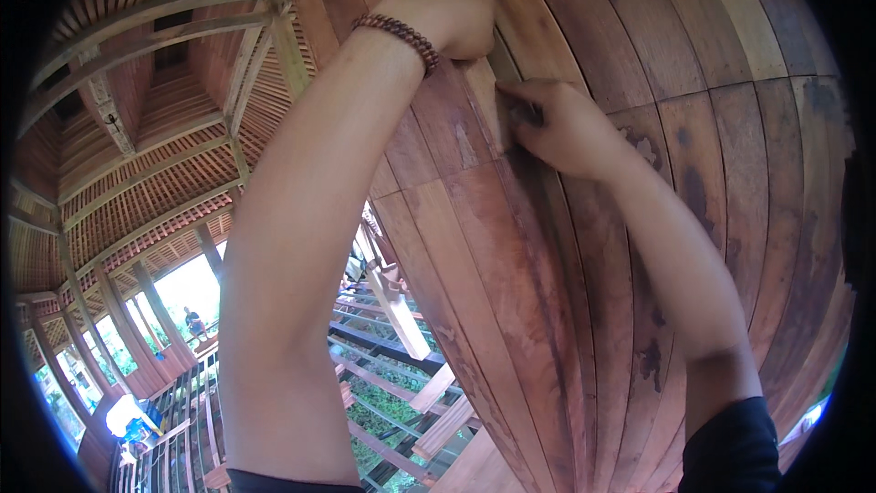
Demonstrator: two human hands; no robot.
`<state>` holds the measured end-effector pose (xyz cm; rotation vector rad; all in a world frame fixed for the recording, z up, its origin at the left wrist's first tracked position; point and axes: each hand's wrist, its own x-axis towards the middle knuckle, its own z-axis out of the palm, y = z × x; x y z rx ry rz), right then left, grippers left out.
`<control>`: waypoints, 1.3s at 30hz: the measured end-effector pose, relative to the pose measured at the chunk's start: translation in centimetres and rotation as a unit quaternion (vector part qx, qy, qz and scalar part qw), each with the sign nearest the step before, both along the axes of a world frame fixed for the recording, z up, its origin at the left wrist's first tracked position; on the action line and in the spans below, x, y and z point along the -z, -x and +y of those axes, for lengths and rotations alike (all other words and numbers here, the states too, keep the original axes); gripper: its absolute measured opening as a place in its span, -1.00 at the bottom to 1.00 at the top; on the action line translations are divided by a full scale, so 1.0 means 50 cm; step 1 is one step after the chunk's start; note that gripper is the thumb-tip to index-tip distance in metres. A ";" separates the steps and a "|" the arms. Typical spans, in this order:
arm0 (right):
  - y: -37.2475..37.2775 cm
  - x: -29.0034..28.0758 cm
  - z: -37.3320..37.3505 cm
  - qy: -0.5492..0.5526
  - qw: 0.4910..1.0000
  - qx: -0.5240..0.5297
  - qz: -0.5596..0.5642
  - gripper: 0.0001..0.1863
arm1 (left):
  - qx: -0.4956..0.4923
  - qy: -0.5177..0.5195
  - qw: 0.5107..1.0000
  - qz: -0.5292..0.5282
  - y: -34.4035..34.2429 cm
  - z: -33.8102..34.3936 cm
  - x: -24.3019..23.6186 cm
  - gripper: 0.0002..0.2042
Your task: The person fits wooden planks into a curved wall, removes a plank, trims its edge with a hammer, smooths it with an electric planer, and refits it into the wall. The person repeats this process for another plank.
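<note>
My left hand (447, 14), with a beaded bracelet at the wrist, is high on a curved wall of wooden planks (693, 183). Its fingers are curled at a narrow light wooden strip (488, 105), their tips partly hidden. Lower and to the right, my right hand (557, 128) has bent fingers on that strip's right edge, beside a dark gap between planks. The strip runs downward between my hands, along the plank seams. Both forearms reach up from the lower edge.
At left is a timber-framed roof (146, 164) over posts. A person (194, 324) is in the distance, near a white-and-blue object (132, 420). Below, joists (401, 456) with greenery showing between them carry some loose boards (443, 424).
</note>
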<state>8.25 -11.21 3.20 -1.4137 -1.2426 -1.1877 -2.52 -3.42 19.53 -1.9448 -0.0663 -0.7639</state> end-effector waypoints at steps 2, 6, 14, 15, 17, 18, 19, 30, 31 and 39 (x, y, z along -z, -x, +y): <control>-0.012 0.022 0.014 -0.041 0.999 -0.016 -0.022 -0.67 | -0.018 0.074 0.994 0.072 -0.016 -0.011 0.001 -0.66; -0.010 0.092 0.051 -0.129 0.990 -0.034 0.050 -0.76 | -0.029 -0.048 0.995 0.079 -0.028 -0.014 0.008 -0.64; 0.009 0.177 0.072 -0.148 0.982 -0.066 0.095 -0.55 | -0.078 -0.068 0.984 0.142 -0.061 -0.021 -0.006 -0.57; 0.008 0.179 0.075 -0.138 0.983 -0.068 0.101 -0.53 | -0.099 -0.054 0.984 0.135 -0.065 -0.021 -0.007 -0.57; 0.006 0.179 0.081 -0.135 0.985 -0.055 0.092 -0.52 | -0.140 -0.024 0.983 0.117 -0.070 -0.020 -0.008 -0.55; 0.007 0.179 0.084 -0.141 0.985 -0.048 0.082 -0.51 | -0.138 -0.035 0.982 0.122 -0.071 -0.020 -0.010 -0.56; 0.007 0.178 0.085 -0.128 0.987 -0.039 0.088 -0.50 | -0.135 -0.044 0.982 0.127 -0.071 -0.019 -0.012 -0.56; 0.001 0.151 0.089 -0.173 0.972 -0.126 0.097 -0.48 | 0.061 -0.120 0.988 0.079 -0.063 0.017 0.016 -0.60; -0.001 0.145 0.091 -0.183 0.969 -0.136 0.099 -0.48 | 0.035 -0.113 0.990 0.071 -0.065 0.014 0.018 -0.61; -0.010 0.127 0.093 -0.196 0.944 -0.225 0.142 -0.53 | 0.025 -0.139 0.988 0.068 -0.061 -0.001 0.035 -0.59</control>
